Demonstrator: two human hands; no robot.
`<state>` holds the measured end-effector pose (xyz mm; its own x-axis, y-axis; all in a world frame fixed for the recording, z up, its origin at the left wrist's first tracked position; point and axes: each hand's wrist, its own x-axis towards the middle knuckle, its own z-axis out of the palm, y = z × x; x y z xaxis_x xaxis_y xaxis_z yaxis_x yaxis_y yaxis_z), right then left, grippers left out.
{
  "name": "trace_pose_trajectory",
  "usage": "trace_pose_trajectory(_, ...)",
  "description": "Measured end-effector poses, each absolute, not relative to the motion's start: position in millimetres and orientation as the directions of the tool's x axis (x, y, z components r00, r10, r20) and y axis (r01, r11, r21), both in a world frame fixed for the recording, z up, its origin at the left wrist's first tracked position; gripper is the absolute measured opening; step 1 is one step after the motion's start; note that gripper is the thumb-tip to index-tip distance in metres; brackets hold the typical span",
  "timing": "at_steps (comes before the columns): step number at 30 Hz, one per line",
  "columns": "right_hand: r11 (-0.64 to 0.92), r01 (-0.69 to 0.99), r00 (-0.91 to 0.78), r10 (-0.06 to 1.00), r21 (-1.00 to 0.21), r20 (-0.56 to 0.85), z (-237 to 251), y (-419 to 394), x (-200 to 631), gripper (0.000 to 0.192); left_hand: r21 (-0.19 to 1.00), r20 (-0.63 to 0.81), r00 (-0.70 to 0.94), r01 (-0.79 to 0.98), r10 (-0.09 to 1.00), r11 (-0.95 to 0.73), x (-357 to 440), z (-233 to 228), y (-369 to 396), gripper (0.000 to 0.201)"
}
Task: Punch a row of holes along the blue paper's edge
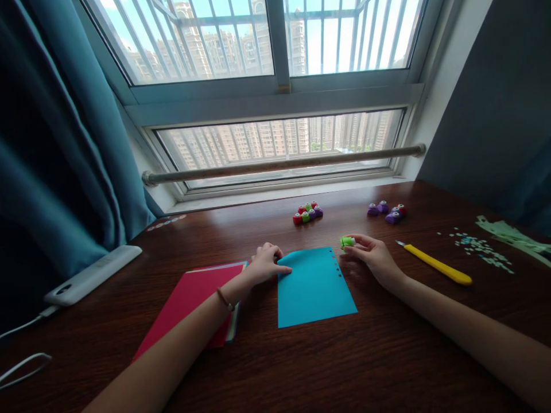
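A blue paper sheet (pixel 313 288) lies flat on the dark wooden table (pixel 387 355), with a row of small punched holes along its right edge. My left hand (pixel 266 264) rests on the sheet's upper left corner, fingers curled, pressing it down. My right hand (pixel 374 255) holds a small green paper punch (pixel 346 242) just off the sheet's upper right corner. Beside my left hand lies a stack of coloured paper (pixel 196 301) with a red sheet on top.
Two clusters of small punches sit near the window: a red, green and purple one (pixel 307 213) and a purple one (pixel 387 211). A yellow craft knife (pixel 434 264) lies right of my hand. Paper scraps (pixel 482 248) and green strips (pixel 512 235) lie far right. A white device (pixel 92 274) with cable sits left.
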<state>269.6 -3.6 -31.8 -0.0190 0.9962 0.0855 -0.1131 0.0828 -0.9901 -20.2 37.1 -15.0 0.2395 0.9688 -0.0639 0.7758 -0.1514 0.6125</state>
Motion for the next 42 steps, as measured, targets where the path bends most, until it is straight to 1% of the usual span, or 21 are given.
trace_pose_trajectory(2,0.072,-0.13,-0.008,0.997,-0.989,0.074,-29,-5,271,0.043,0.709,-0.053,0.277,0.687,0.96,-0.159,-23,-15,37,0.036)
trace_pose_trajectory(5,0.063,-0.162,-0.019,0.998,-0.985,0.067,-28,-4,271,0.041,0.853,-0.027,0.314,0.502,0.949,-0.142,-25,-15,36,0.039)
trace_pose_trajectory(8,0.054,-0.177,-0.05,0.997,-0.983,0.064,-29,-3,271,0.04,0.946,0.029,0.284,0.303,0.958,-0.119,-23,-16,33,0.041)
trace_pose_trajectory(12,0.066,-0.173,-0.076,0.994,-0.983,0.08,-30,-4,270,0.039,0.987,0.094,0.182,0.111,0.979,-0.116,-19,-17,29,0.042)
trace_pose_trajectory(16,0.074,-0.156,-0.112,0.989,-0.985,0.092,-29,-6,267,0.038,0.989,0.149,0.101,0.007,0.984,-0.15,-17,-16,26,0.04)
trace_pose_trajectory(19,0.069,-0.11,-0.132,0.988,-0.992,0.083,-29,-8,264,0.039,0.984,0.179,0.077,-0.034,0.981,-0.177,-16,-15,24,0.035)
trace_pose_trajectory(23,0.124,-0.041,-0.155,0.98,-0.991,0.129,-32,-9,263,0.037,0.978,0.205,0.076,-0.058,0.976,-0.201,-16,-16,23,0.031)
trace_pose_trajectory(31,0.163,-0.015,-0.198,0.967,-0.986,0.163,-33,-11,262,0.037,0.972,0.233,0.087,-0.063,0.969,-0.228,-15,-17,23,0.026)
trace_pose_trajectory(37,0.196,0.028,-0.18,0.966,-0.98,0.188,-34,-11,263,0.034,0.969,0.241,0.061,-0.062,0.969,-0.238,-16,-18,24,0.026)
trace_pose_trajectory(42,0.207,0.047,-0.195,0.961,-0.977,0.195,-35,-10,264,0.036,0.969,0.244,0.048,-0.058,0.969,-0.241,-16,-18,25,0.027)
